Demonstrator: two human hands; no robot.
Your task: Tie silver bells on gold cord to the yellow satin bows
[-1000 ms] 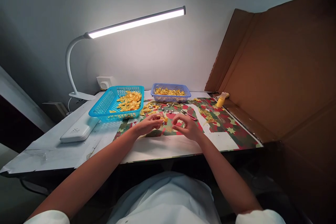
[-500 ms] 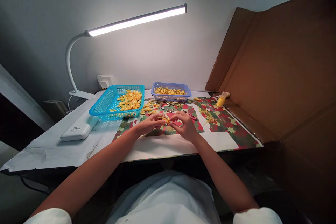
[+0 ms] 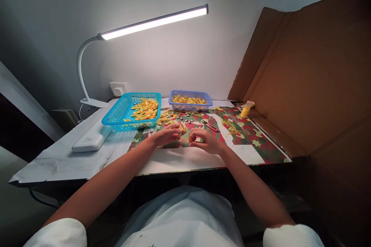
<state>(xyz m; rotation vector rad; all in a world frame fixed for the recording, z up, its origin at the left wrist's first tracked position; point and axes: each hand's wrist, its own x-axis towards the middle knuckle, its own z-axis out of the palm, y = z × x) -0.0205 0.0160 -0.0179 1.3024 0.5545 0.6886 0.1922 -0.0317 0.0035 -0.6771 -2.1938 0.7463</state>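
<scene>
Between the thumb and fingers of my left hand (image 3: 168, 135) is a yellow ribbon piece (image 3: 183, 128) with a small silver bell (image 3: 181, 132) at its lower side. My right hand (image 3: 204, 141) is just to the right, apart from it, with thumb and forefinger pinched together. Whatever it pinches, if anything, is too fine to make out. Beyond my hands lie loose silver bells (image 3: 189, 121) and yellow ribbon pieces (image 3: 164, 118). Red-handled thread snips (image 3: 210, 125) rest on the patterned sheet behind my right hand.
A blue basket (image 3: 116, 123) of yellow ribbon pieces stands at left, a purple basket (image 3: 189, 108) of golden pieces at the back. Gold cords (image 3: 231, 126) and a yellow bottle (image 3: 245, 110) are at right. A lamp (image 3: 156, 22), white power bank (image 3: 91, 139) and cardboard (image 3: 304, 73) surround the table.
My hands have drawn apart: the right one has come off the yellow ribbon piece and moved slightly right and down. The left keeps hold of the ribbon piece and bell.
</scene>
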